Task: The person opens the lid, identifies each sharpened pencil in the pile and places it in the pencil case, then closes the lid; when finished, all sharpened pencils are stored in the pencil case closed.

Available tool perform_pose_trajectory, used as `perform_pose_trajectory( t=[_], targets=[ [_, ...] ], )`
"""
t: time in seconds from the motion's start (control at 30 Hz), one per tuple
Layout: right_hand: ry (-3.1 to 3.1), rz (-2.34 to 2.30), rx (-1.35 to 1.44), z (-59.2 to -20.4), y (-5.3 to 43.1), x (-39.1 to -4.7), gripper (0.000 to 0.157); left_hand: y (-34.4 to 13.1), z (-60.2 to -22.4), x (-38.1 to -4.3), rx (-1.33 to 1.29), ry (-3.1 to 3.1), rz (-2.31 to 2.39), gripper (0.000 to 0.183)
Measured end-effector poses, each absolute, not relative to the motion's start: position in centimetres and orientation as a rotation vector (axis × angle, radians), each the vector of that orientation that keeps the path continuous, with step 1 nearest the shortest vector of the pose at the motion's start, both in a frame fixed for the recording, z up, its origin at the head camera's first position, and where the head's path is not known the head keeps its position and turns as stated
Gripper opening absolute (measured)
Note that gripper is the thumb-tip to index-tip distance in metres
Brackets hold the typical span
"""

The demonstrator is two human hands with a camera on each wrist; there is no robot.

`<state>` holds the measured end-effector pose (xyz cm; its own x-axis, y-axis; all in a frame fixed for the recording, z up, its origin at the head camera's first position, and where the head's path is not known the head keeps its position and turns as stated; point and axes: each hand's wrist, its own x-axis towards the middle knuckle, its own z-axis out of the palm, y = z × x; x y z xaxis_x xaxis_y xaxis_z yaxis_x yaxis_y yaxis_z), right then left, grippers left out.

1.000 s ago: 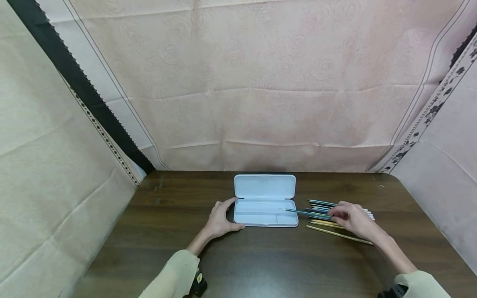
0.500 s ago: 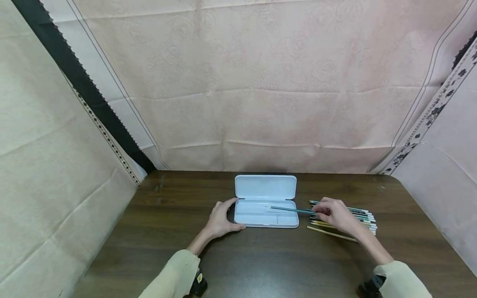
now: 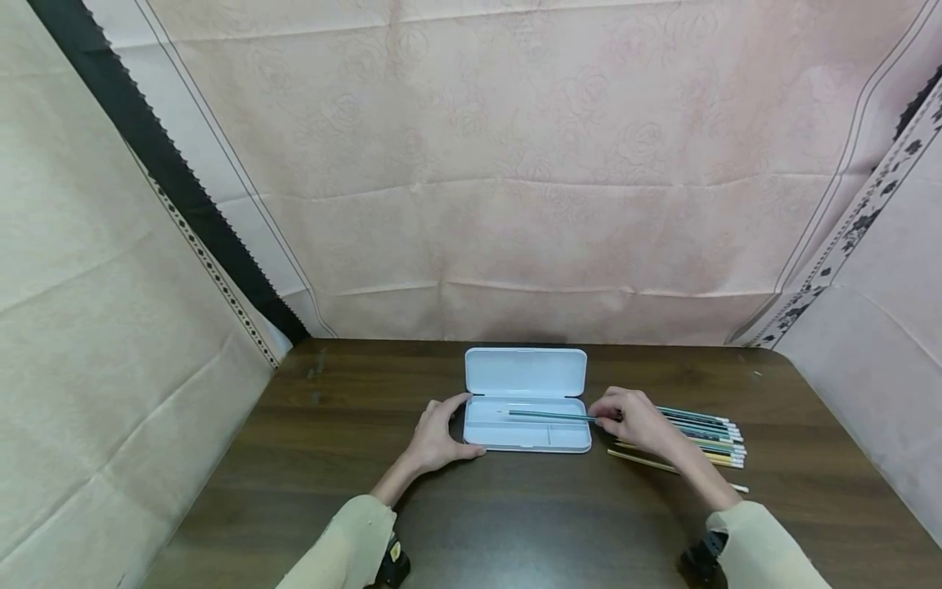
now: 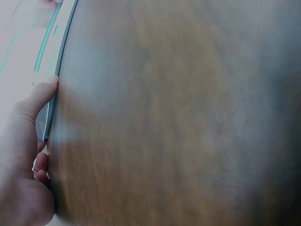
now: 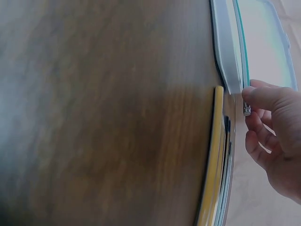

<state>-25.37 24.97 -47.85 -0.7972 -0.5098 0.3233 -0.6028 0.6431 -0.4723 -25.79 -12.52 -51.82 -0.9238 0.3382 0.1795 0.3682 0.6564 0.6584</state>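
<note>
A light blue pencil case (image 3: 526,425) lies with its lid raised on the table. My left hand (image 3: 434,438) holds the case's left end, thumb at the front edge and fingers near the back corner; in the left wrist view the thumb (image 4: 40,96) presses the case's rim. My right hand (image 3: 636,421) pinches a teal pencil (image 3: 548,415) near its rear end, at the case's right end. The pencil's tip points left over the tray. In the right wrist view its metal-coloured end (image 5: 247,109) sticks out below the thumb.
Several teal and yellow pencils (image 3: 717,438) lie in a loose row right of the case, partly under my right hand. One yellow pencil (image 3: 640,460) lies apart, nearer the front. Patterned cloth (image 3: 530,204) hangs behind the brown wooden table (image 3: 515,523).
My right hand has moved left from the pencil row, bringing the teal pencil further over the case's tray. The left hand has stayed at the case.
</note>
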Motion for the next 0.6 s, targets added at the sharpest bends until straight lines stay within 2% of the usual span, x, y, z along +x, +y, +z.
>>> perform_pose_trajectory(
  t=[0.6],
  targets=[
    [-2.762,0.849,0.976,-47.5,21.8,-26.5,0.017,-12.6,-51.8,-25.8,-0.618,-2.814,-1.142,0.091]
  ],
)
